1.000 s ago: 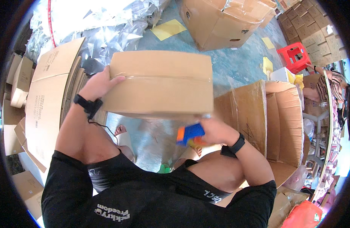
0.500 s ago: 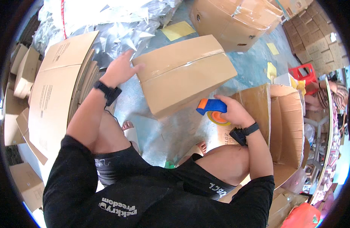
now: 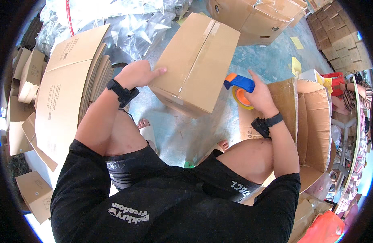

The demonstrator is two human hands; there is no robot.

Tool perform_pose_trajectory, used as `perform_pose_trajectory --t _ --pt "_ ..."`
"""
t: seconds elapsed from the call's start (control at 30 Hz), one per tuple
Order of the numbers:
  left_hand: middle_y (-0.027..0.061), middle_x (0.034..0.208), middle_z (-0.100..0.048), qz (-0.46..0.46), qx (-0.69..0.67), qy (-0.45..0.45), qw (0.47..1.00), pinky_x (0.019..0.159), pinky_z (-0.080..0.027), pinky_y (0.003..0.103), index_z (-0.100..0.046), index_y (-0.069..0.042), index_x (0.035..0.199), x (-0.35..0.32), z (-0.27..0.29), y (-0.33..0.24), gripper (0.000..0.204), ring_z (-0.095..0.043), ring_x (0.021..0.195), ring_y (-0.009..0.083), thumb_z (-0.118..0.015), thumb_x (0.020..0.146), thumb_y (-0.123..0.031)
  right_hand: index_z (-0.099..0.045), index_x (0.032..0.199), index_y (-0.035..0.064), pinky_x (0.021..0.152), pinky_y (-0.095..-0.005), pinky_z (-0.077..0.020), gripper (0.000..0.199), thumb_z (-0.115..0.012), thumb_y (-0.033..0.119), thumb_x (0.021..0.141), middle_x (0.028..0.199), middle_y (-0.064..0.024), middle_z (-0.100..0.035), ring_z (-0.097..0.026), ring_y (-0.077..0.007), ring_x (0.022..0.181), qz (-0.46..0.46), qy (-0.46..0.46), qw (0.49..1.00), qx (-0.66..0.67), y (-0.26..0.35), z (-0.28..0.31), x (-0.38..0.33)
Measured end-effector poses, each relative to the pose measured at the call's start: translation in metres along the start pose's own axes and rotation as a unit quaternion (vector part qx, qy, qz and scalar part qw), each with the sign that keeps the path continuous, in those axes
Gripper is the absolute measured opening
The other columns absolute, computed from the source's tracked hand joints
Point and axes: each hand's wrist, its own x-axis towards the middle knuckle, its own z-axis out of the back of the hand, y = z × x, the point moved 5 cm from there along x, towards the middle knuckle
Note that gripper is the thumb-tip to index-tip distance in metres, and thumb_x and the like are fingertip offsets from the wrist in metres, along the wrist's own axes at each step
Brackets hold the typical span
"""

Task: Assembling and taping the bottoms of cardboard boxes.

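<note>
Carton [image 3: 194,67] turned since earlier frame.
We find its seam [image 3: 196,58] now running near to far; left hand [image 3: 138,74] at its left edge, grip unclear; right hand [image 3: 259,95], rightward, gripping blue tape dispenser [image 3: 244,83].

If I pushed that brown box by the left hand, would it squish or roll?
The box would probably feel stiff, since its sides look flat and its edges straight. The tape along its top seam should help keep the flaps shut. It might slide rather than roll, with those square corners.
</note>
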Motion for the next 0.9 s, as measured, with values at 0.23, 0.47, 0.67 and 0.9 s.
perform_pose_trajectory --t 0.23,0.47,0.67,0.9 --pt "0.0229 0.073 -0.068 -0.084 -0.085 -0.123 0.985 0.072 -0.055 0.045 -0.073 0.004 0.086 -0.038 0.013 -0.02 0.061 -0.069 0.073 0.0374 -0.062 0.093 -0.055 -0.046 0.15 0.0088 0.086 -0.0475 -0.0538 0.079 -0.069 0.005 0.075 0.118 -0.0241 -0.064 -0.064 -0.0451 0.1 0.095 -0.159 0.982 -0.034 0.071 0.037 -0.031" --pt "0.0121 0.116 -0.071 -0.232 -0.543 0.07 0.804 0.095 -0.051 0.034 -0.064 0.003 0.128 -0.09 -0.018 -0.071 0.05 -0.065 0.11 0.0184 -0.053 0.107 -0.04 -0.048 0.146 -0.0038 0.08 -0.0415 -0.0541 0.081 -0.068 0.003 0.067 0.104 -0.022 -0.065 -0.064 -0.0375 0.086 0.296 -0.128 0.944 0.073 0.128 0.045 -0.071" --pt "0.006 0.102 -0.072 -0.135 -0.666 0.16 0.716 0.088 -0.052 0.028 -0.072 0.002 0.117 -0.082 -0.042 -0.07 0.049 -0.065 0.092 0.0115 -0.063 0.102 -0.044 -0.048 0.148 -0.0009 0.077 -0.0406 -0.0542 0.083 -0.071 0.004 0.069 0.1 -0.0199 -0.064 -0.063 -0.0357 0.084 0.356 -0.089 0.929 0.046 0.149 0.029 -0.069" --pt "0.009 0.101 -0.076 -0.103 -0.665 0.145 0.726 0.082 -0.052 0.028 -0.074 0.003 0.111 -0.071 -0.05 -0.05 0.03 -0.069 0.09 0.0137 -0.066 0.101 -0.024 -0.05 0.151 0.0239 0.081 -0.0418 -0.0517 0.082 -0.073 0.004 0.075 0.101 -0.0163 -0.052 -0.058 -0.0368 0.088 0.25 0.115 0.96 0.055 0.156 0.014 -0.07"
